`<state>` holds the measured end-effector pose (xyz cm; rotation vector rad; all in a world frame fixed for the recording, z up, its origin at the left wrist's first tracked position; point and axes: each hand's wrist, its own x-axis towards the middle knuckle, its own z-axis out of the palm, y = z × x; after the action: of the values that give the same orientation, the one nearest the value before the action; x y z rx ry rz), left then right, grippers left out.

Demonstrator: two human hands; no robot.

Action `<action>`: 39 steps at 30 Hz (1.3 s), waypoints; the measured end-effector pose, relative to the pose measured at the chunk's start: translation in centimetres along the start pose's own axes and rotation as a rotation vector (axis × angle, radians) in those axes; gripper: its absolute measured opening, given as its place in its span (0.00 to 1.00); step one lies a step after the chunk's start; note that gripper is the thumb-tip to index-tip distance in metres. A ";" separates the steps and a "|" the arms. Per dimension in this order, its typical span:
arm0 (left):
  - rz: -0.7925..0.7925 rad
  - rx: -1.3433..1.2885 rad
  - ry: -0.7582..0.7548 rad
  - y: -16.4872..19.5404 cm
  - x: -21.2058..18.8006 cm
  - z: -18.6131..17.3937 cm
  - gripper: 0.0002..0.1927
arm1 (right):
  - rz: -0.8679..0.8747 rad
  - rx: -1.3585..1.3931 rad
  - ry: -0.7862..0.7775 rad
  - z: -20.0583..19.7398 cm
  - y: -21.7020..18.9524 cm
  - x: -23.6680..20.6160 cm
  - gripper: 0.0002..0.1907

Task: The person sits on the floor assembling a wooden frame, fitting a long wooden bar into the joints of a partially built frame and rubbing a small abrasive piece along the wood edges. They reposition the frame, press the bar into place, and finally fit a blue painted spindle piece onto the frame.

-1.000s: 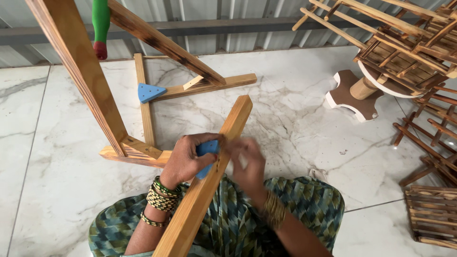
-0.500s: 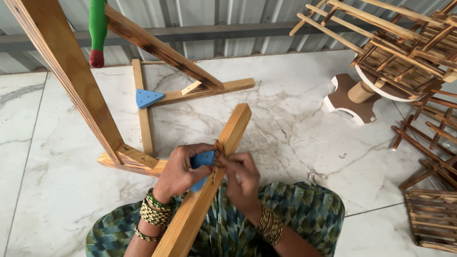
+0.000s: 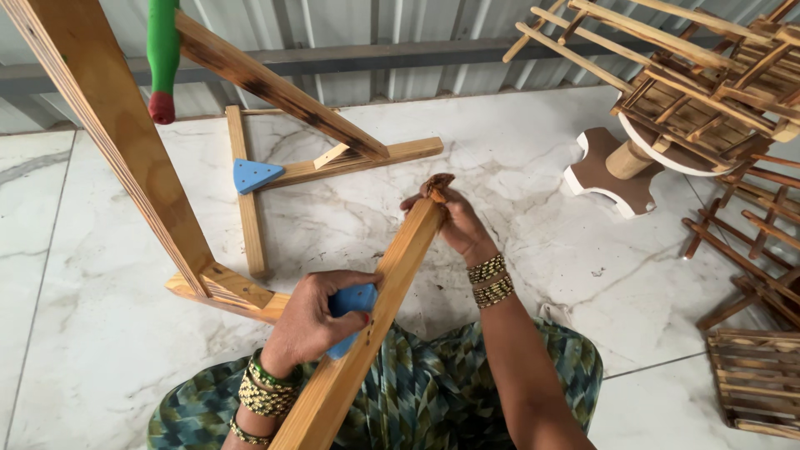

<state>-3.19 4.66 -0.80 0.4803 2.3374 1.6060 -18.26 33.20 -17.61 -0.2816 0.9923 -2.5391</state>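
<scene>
A long wooden bar (image 3: 367,333) slants from my lap up toward the floor's middle. My left hand (image 3: 312,321) grips it at mid-length, fingers over a blue triangular bracket (image 3: 354,302) fixed to its side. My right hand (image 3: 450,218) is stretched out to the bar's far end, fingers closed on a small brown scrap (image 3: 435,187) pressed against the end. Both wrists carry beaded bangles. A patterned green cloth covers my lap under the bar.
A wooden frame (image 3: 250,208) with another blue bracket (image 3: 254,175) lies on the marble floor ahead. A thick slanted beam (image 3: 117,142) and a green-handled tool (image 3: 162,58) hang at top left. Stick-built racks (image 3: 717,92) and a round-based stand (image 3: 612,171) crowd the right side.
My right hand has slid from beside the left hand up the bar to its far end. The left hand stays on the blue bracket.
</scene>
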 end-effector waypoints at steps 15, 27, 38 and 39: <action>-0.052 -0.082 -0.013 0.0 -0.3 -0.1 0.24 | -0.310 0.677 0.223 4.4 7.6 -1.9 0.15; 0.037 -0.028 0.178 0.0 1.1 0.1 0.22 | -0.188 -0.063 0.370 21.5 7.5 -11.6 0.24; 0.005 -0.073 0.116 -0.3 0.0 0.2 0.23 | -0.431 -0.052 0.828 10.1 8.1 -6.1 0.16; 0.009 -0.068 0.114 -0.4 -0.1 0.3 0.23 | -0.495 0.024 0.718 8.5 7.4 -4.8 0.14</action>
<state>-3.07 4.75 -1.23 0.3943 2.3549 1.7544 -9.05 25.24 -16.68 0.4965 1.2479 -3.1898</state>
